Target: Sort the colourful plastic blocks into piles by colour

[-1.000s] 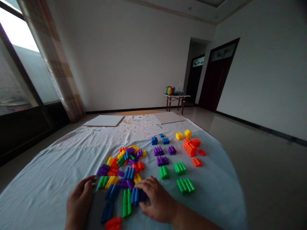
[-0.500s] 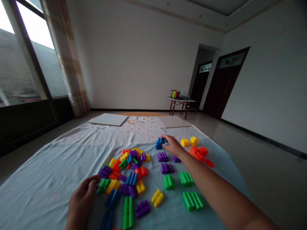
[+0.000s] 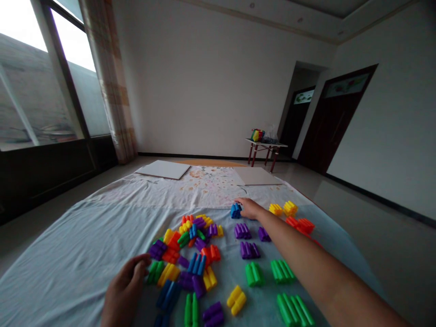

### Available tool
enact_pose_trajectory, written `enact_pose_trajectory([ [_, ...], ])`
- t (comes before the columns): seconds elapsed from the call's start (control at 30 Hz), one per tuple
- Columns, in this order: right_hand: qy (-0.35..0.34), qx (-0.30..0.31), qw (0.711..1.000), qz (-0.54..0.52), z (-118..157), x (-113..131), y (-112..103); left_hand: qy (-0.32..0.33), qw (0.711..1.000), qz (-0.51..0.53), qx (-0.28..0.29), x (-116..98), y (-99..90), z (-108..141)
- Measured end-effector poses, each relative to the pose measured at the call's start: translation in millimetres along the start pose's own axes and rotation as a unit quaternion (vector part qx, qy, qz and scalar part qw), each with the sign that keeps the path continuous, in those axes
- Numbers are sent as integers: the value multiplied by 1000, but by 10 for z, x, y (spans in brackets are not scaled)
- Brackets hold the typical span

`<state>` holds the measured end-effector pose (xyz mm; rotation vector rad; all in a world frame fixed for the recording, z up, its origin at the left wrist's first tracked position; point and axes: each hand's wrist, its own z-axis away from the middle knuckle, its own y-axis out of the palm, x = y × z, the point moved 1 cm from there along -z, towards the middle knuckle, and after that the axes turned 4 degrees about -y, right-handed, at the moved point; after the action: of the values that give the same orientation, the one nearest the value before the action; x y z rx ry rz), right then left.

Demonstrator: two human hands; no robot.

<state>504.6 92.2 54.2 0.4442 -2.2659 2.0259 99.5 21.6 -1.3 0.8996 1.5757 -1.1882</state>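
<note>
My right hand (image 3: 250, 209) reaches out over the cloth, its fingers curled around the right side of a blue ribbed plastic building block (image 3: 235, 210). The fingers hide part of the blue pieces there. At the left edge of a mixed pile of coloured blocks, my left hand (image 3: 125, 284) rests with loosely bent fingers, holding nothing that I can see. Its fingertips are close to a green block (image 3: 156, 271) and a purple block (image 3: 158, 249). Nearer my right hand lie purple blocks (image 3: 242, 231) and, closer to me, green blocks (image 3: 254, 274).
Yellow blocks (image 3: 289, 208) and orange blocks (image 3: 300, 225) lie right of my right forearm. A single yellow block (image 3: 236, 300) sits near the front. Two flat boards, one white (image 3: 165, 169) and one beige (image 3: 257, 176), lie at the far end of the cloth-covered table (image 3: 85, 240).
The whole view has shifted, so everything appears farther right. My right hand stays at the blue pieces and now covers the blue part that showed between its fingers. My left hand stays beside the pile.
</note>
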Motion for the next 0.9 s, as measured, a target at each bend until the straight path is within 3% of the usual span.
enact_pose_trajectory([
  [0.47,28,129,991,14,-293,62,-28,26,1000,-6,4,78,-5,-6],
  [0.77,19,145,989,11,-376,69,-30,2,1000,-3,1,140,17,-24],
  [0.9,16,132,991,5,-355,90,-50,29,999,-18,-11,97,30,10],
])
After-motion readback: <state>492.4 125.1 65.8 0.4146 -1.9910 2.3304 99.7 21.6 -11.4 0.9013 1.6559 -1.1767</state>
